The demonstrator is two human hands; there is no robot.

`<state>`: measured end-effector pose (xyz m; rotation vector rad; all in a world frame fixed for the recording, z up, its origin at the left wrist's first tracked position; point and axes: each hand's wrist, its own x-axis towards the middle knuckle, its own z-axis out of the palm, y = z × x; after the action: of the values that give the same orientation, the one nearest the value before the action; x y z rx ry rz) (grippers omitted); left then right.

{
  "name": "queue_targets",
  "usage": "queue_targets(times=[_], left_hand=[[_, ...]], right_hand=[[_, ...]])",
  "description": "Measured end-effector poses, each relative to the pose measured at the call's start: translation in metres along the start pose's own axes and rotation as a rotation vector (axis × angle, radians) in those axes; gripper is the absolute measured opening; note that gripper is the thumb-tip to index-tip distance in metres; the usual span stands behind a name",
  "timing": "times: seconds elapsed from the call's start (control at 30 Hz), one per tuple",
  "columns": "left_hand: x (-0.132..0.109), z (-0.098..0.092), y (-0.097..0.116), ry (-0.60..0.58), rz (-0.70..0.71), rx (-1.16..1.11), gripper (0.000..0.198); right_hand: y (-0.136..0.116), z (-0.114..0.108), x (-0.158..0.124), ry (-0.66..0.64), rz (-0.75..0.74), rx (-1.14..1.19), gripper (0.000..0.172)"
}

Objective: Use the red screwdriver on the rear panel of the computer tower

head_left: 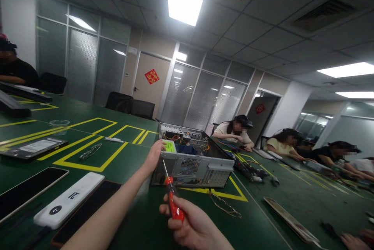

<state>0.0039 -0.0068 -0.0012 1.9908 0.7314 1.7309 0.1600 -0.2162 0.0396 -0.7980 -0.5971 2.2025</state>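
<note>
1. Now the right hand (pixel 194 228) wraps tight round the red screwdriver (pixel 173 199), tip pointing up towards the computer case (pixel 198 166) just beyond.
2. Left hand (pixel 156 155) curls over that case's near top corner, on the table (pixel 140 219).

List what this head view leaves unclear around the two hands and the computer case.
Head view: left hand, fingertips hidden behind the computer case corner.
Head view: what the screwdriver tip meets, too small.
Head view: right hand, wrist cut off by bottom edge.
</note>
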Motion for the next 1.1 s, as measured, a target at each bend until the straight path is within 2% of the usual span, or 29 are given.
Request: queue_targets(times=[0.1, 0.27, 0.47, 0.57, 0.73, 0.9, 0.97, 1.03, 1.1], left_hand=[[0.000, 0.000, -0.001, -0.003, 0.002, -0.002, 0.043], [0.000, 0.000, 0.002, 0.008, -0.002, -0.005, 0.042], [0.000, -0.001, 0.003, 0.006, -0.013, -0.005, 0.041], [0.000, 0.000, 0.001, 0.005, 0.003, -0.008, 0.042], [0.000, 0.001, -0.005, 0.006, -0.002, -0.007, 0.043], [0.000, 0.002, -0.007, 0.008, 0.010, -0.012, 0.043], [0.000, 0.001, -0.006, 0.004, 0.010, -0.008, 0.043], [0.001, 0.001, -0.005, -0.003, 0.009, -0.003, 0.042], [0.001, 0.001, -0.005, -0.006, 0.012, 0.002, 0.042]], right_hand=[[-0.001, 0.001, -0.002, -0.097, -0.001, 0.002, 0.020], [0.002, 0.007, -0.003, -0.172, 0.034, -0.002, 0.043], [0.008, 0.009, 0.000, -0.149, -0.108, -0.156, 0.051], [0.006, 0.003, 0.001, -0.098, -0.082, -0.116, 0.060], [0.001, -0.003, 0.000, -0.090, -0.060, -0.132, 0.052], [0.008, -0.003, 0.000, -0.211, -0.016, -0.310, 0.047], [0.015, -0.007, 0.001, -0.220, 0.005, -0.359, 0.044], [0.023, -0.018, 0.004, -0.192, 0.009, -0.366, 0.042], [0.031, -0.039, 0.009, -0.140, 0.008, -0.333, 0.040]])
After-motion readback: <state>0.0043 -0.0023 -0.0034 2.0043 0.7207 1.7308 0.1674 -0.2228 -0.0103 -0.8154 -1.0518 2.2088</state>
